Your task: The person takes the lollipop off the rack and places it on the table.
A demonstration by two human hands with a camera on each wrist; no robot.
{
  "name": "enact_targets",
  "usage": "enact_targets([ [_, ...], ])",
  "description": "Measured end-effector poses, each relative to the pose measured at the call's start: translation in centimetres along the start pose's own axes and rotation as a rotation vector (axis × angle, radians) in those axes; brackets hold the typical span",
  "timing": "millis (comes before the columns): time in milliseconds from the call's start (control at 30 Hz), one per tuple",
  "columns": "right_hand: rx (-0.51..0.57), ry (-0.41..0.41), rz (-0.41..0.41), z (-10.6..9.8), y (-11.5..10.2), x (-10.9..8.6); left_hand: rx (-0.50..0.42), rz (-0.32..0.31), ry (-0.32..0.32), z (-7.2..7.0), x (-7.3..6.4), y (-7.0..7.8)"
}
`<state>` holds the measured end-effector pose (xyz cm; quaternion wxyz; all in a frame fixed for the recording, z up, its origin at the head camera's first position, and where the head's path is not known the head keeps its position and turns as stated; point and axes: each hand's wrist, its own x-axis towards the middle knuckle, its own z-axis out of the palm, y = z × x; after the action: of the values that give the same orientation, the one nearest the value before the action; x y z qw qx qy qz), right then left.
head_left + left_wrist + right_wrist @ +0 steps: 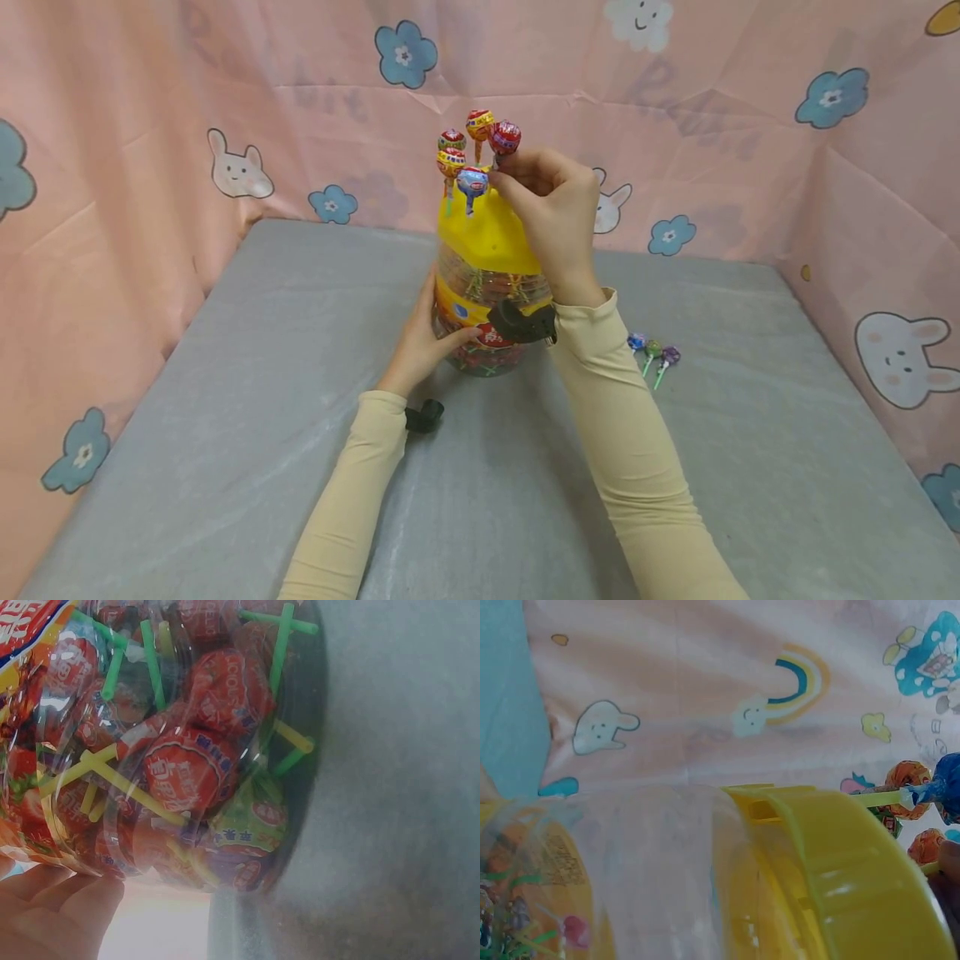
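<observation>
Centre frame, the left hand [422,343] grips the jar [487,287]; the right hand [561,212] pinches a red lollipop [506,137] at the lid [483,236], upper centre. Three lollipops [653,348] lie centre right.

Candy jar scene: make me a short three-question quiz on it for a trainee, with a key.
1. What does the left hand grip? A) nothing, B) the jar, C) a sleeve.
2. True or false: the jar's lid is yellow.
3. How many loose lollipops show on the table in the head view?

Key: 1, B. 2, true. 3, three.
</observation>
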<state>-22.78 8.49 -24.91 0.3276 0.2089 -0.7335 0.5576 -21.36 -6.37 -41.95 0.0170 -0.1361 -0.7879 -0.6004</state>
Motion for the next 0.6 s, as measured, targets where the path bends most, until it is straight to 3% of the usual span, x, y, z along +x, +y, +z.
enact_targets([
  [233,0.116,0.070,0.098,-0.1,-0.8,0.4,-0.021,0.020,-0.001,0.0,0.0,-0.1],
  [333,0.183,0.095,0.067,-0.8,-1.2,0.3,-0.024,0.032,0.004,0.0,0.0,-0.2],
  [467,0.245,0.095,0.006,-2.4,-1.0,-0.6,-0.019,0.033,0.009,0.0,0.0,-0.2],
  [600,0.307,0.087,0.061,-4.8,-0.2,-2.2,-0.013,0.020,0.006,0.1,0.0,-0.1],
])
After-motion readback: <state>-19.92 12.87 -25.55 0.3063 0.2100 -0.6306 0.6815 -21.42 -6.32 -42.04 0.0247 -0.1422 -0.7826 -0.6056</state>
